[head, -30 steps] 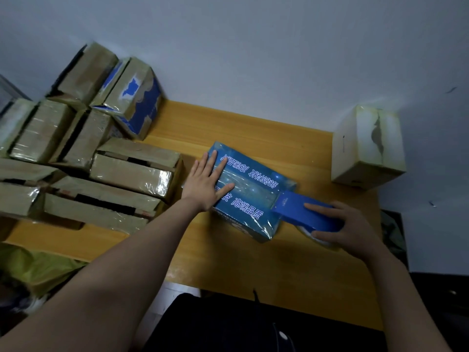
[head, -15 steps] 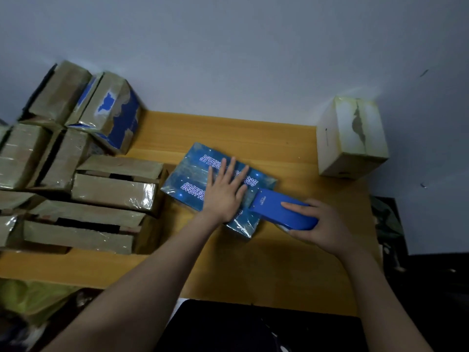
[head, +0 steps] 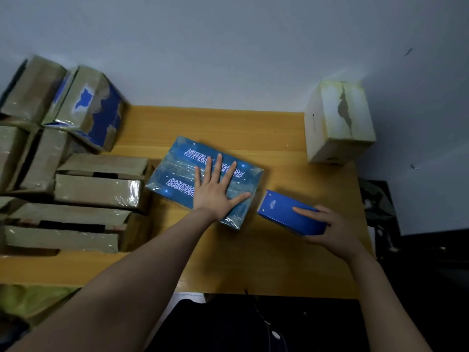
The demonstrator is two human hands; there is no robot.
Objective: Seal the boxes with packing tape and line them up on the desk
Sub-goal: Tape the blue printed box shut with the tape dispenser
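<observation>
Head cam, working outward from the body. Nearest is the right hand, fingers curled round the back end of a blue tape dispenser. My guess is it's gripped that way so the nose can drag flat along a lid. The nose points toward the other hand and sits just clear of the box edge, not touching. I can't tell if any tape runs across that gap.

A bit further out, the left hand lies flat with fingers spread, palm pressing on top of the blue box. It's holding nothing, probably just pinning the box to the desk so it can't slide, or smoothing the tape. The top looks glossy, so I'd say this one is about sealed.

Left of that hand is a cluster of brown boxes, shiny with tape, packed close but not exactly a neat line. Well beyond the right hand, a pale box stands alone at the desk's far corner against the wall, its top seam looking torn.
</observation>
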